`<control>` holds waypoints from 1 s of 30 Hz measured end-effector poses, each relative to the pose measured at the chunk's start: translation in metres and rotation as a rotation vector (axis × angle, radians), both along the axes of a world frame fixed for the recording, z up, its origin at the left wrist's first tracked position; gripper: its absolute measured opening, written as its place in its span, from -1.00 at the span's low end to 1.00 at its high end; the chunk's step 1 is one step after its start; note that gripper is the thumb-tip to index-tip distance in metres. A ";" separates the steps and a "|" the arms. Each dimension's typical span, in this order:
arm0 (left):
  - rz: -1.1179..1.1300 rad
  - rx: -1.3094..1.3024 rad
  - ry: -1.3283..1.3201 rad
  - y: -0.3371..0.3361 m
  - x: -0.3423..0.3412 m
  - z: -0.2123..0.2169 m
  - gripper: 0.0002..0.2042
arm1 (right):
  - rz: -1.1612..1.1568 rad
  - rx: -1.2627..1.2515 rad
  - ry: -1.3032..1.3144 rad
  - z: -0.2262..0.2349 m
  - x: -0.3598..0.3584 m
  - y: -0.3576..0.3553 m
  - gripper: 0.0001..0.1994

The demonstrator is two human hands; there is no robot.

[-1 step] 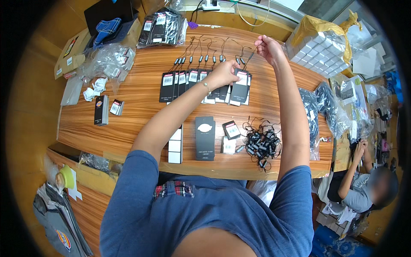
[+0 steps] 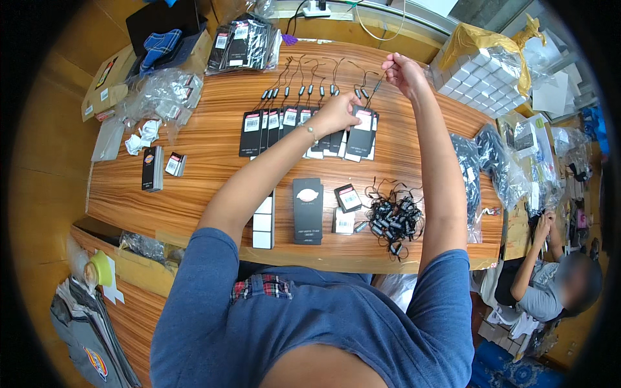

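My left hand (image 2: 335,115) lies over the right end of a row of black hang tags (image 2: 251,132), its thumb and fingers closed on the top edge of a black hang tag (image 2: 360,139) with a white-and-red label. Farther right and higher, my right hand (image 2: 406,74) pinches the thin black cord (image 2: 378,84) that runs up from this tag. Black cords with small dark seals (image 2: 301,91) stretch away from the other tags. Near me lie a heap of black seal cords (image 2: 393,223), a stack of black cards (image 2: 308,213) and small label stacks (image 2: 348,198).
A strip of white labels (image 2: 262,226) lies near the front edge. At left are a small black tag stack (image 2: 152,168) and crumpled paper (image 2: 143,136). Wrapped white boxes (image 2: 479,74) stand back right, bagged tags (image 2: 242,42) back left. Another person (image 2: 543,284) sits at right.
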State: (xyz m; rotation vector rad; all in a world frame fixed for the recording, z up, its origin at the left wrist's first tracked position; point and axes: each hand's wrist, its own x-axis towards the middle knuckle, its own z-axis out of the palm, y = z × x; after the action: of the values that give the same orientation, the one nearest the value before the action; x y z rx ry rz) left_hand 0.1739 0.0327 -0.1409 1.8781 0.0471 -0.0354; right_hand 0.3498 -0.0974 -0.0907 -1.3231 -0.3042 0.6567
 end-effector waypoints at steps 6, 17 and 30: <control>0.059 0.620 -0.201 -0.008 -0.003 0.008 -0.65 | 0.080 -0.181 -0.052 -0.018 0.025 0.020 -0.76; 0.040 0.588 -0.266 -0.008 -0.034 0.026 -0.60 | -0.151 -0.356 -0.226 -0.049 0.027 0.047 -0.72; 0.159 0.501 -0.120 0.047 -0.214 0.066 -0.62 | 0.581 -0.600 -0.727 0.020 -0.212 -0.076 -0.81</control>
State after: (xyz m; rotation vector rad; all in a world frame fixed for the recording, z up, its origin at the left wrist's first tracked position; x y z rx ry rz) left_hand -0.0404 0.0797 -0.0745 2.3669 0.1318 0.2170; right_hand 0.1374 -0.1736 -0.0711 -2.0598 -1.1828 0.7542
